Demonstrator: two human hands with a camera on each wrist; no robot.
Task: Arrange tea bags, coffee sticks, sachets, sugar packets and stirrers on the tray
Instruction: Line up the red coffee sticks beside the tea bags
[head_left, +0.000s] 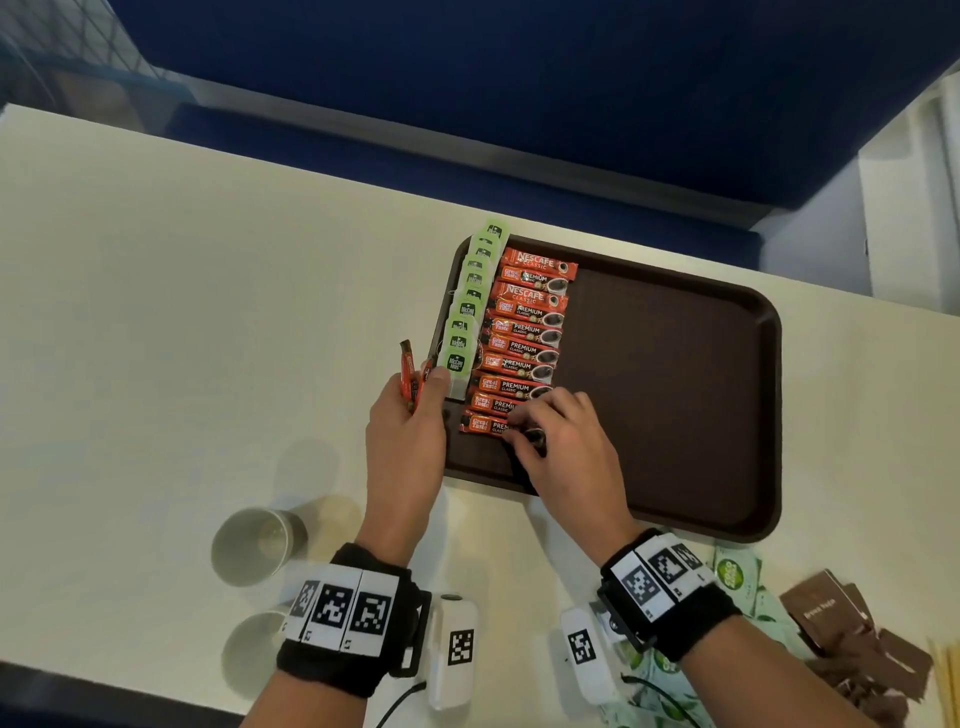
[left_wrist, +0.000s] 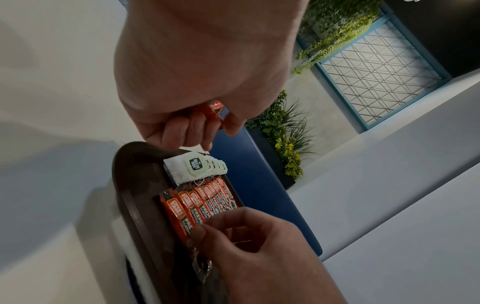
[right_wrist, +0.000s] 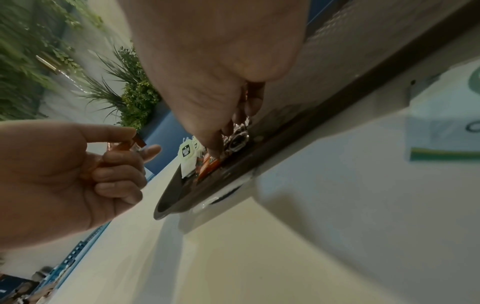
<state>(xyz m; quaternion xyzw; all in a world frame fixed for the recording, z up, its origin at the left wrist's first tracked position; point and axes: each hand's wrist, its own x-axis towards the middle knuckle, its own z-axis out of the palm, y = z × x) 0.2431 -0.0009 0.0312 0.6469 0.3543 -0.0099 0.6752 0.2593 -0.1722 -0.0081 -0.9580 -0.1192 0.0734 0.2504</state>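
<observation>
Wrists in black bands with checkered markers sit closest to the head view; ahead of them the right hand (head_left: 558, 441) bends over the nearest orange-and-black foil coffee stick (head_left: 485, 425), its curled fingertips (left_wrist: 200, 230) pinching or pressing that stick's dark end onto the brown plastic tray (head_left: 675, 395). That stick closes a column of overlapped orange coffee sticks (head_left: 524, 338) running away from the right hand across the tray's floor. Just left of that column, straight ahead of the left hand, a row of white tea bags with pale green tags (head_left: 467, 317) lies along the tray's left rim.

The left hand (head_left: 405, 447) hovers beside the tray's near-left corner, fingers curled round a few spare orange coffee sticks (head_left: 410, 376) standing upright in its grip.

Judging from this, the coffee-stick step is under way: the tea bags look finished, and the tray floor to the right of the right hand is bare. The next move probably calls for releasing the seated stick without disturbing its neighbours, then taking another from the left hand's bundle; little tray floor remains on the near side of the column, so a second column may be needed.

Behind the right wrist, on the cream surface (head_left: 182, 312), lie pale green paper sachets (head_left: 737, 577), brown paper sugar packets (head_left: 841, 623) and thin wooden stirrers (head_left: 948, 686), all untouched. Two white paper cups (head_left: 257, 545) stand left of the left wrist.
</observation>
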